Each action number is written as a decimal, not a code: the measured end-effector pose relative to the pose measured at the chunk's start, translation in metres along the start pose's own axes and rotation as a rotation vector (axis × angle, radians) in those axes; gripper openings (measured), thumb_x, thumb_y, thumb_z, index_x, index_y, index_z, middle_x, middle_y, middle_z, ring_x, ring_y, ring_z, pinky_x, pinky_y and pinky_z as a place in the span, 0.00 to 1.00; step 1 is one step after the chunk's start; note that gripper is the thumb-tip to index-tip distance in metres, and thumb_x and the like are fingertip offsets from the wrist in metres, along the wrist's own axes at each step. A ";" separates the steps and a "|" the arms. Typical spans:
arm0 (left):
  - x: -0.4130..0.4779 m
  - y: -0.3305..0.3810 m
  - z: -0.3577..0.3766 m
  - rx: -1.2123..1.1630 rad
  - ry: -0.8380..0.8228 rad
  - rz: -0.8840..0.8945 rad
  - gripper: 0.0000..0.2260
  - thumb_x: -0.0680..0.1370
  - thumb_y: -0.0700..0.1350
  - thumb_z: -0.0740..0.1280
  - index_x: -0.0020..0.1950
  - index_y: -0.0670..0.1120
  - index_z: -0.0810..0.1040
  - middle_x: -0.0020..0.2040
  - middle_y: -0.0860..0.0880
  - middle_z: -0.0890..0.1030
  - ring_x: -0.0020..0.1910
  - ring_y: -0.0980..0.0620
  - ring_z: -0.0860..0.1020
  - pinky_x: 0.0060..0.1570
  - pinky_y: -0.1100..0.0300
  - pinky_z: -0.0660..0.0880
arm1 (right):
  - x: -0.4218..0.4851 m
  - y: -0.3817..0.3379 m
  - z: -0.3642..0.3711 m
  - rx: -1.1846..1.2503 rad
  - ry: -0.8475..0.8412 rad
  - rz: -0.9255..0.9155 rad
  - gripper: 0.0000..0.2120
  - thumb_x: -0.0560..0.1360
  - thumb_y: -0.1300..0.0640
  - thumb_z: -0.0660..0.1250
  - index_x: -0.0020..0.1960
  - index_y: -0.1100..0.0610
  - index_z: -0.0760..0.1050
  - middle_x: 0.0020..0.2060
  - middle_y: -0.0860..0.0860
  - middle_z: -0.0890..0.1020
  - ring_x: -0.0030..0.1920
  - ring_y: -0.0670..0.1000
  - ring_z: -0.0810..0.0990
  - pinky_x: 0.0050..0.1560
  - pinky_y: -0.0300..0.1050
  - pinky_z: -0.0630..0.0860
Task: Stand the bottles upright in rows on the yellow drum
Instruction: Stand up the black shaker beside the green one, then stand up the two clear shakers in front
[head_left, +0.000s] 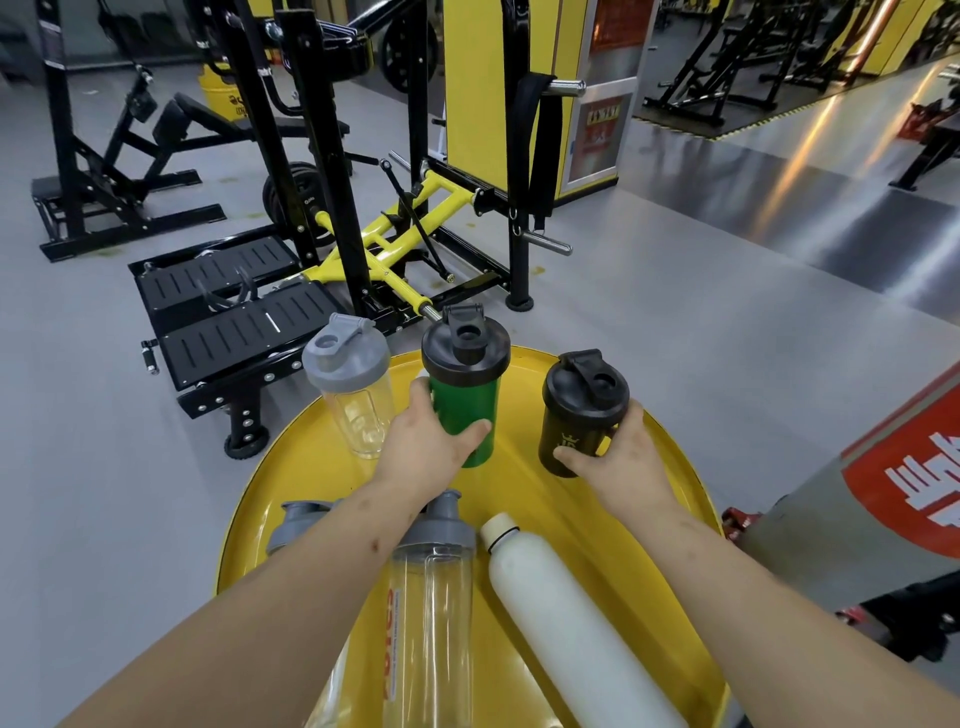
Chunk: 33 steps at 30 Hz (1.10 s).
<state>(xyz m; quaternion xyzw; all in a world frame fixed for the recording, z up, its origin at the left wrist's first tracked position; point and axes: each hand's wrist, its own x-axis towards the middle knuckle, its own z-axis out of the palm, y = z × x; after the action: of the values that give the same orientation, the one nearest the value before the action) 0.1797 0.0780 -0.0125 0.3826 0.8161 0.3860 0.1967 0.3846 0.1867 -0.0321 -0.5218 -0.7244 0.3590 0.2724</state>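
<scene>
Your left hand (426, 447) is wrapped around the green shaker bottle (464, 387), fingers closed on its lower body, black lid up top with the flip cap open. Your right hand (621, 449) grips the black shaker bottle (582, 413) from its right side, thumb across the front near the base. Both bottles stand upright on the far part of the yellow drum (524, 501). Just to the left of the green one stands a clear shaker bottle (350, 387) with a grey lid, close to the drum's far-left rim, so that's three across the back.

Nearer to you, three more bottles are on the drum top. A clear bottle with a grey cap (434, 597) sits between your forearms, the white insulated bottle (566, 618) just to its right, and another grey-capped bottle (301, 525) peeks out under your left forearm, mostly hidden. Beyond the drum, a black and yellow gym machine (332, 249) stands on the grey floor (675, 291).
</scene>
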 end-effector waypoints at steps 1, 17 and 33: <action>0.000 -0.001 0.000 0.003 -0.002 -0.002 0.36 0.76 0.58 0.75 0.75 0.47 0.62 0.66 0.44 0.78 0.60 0.42 0.80 0.48 0.55 0.74 | 0.000 0.000 0.000 -0.003 -0.009 0.005 0.43 0.68 0.50 0.82 0.74 0.53 0.61 0.68 0.51 0.75 0.68 0.54 0.74 0.61 0.45 0.73; -0.034 -0.022 -0.026 0.071 0.018 -0.019 0.30 0.82 0.61 0.64 0.80 0.51 0.61 0.73 0.42 0.76 0.68 0.42 0.77 0.64 0.46 0.75 | -0.021 -0.007 -0.012 -0.206 -0.114 0.115 0.42 0.70 0.40 0.77 0.75 0.56 0.64 0.69 0.57 0.73 0.66 0.57 0.75 0.58 0.50 0.76; -0.072 -0.056 -0.098 0.259 0.009 0.045 0.22 0.82 0.54 0.66 0.75 0.50 0.70 0.69 0.46 0.75 0.60 0.47 0.76 0.53 0.56 0.70 | -0.086 -0.084 0.008 -0.426 -0.196 0.126 0.27 0.76 0.39 0.66 0.66 0.57 0.75 0.60 0.55 0.78 0.53 0.55 0.78 0.41 0.45 0.71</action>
<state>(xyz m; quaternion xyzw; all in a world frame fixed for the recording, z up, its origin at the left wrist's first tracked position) 0.1381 -0.0480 0.0068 0.4213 0.8512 0.2833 0.1332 0.3580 0.0861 0.0294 -0.5744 -0.7726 0.2635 0.0618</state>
